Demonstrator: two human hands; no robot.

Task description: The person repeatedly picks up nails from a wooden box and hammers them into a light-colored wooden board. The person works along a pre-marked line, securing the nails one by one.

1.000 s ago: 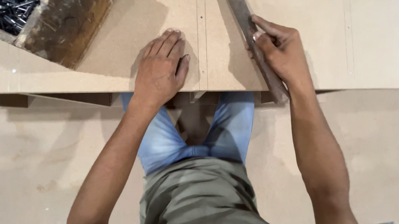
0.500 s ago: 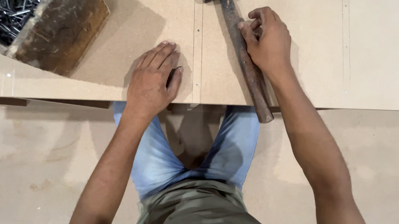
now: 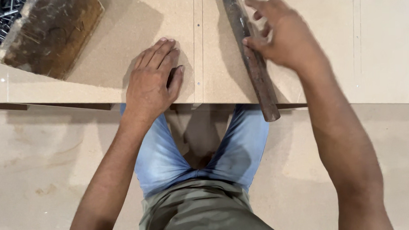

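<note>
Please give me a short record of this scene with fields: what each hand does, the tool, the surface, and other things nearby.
left hand: left hand lies flat, palm down, on the board
right hand: right hand touches the hammer handle, fingers spread, not closed around it
tool: hammer handle, dark and worn, lies on the board; its end sticks out over the edge
surface: fibreboard panel, tan, with pencil lines and small nail heads
nearby: wooden box at upper left, nails inside
</note>
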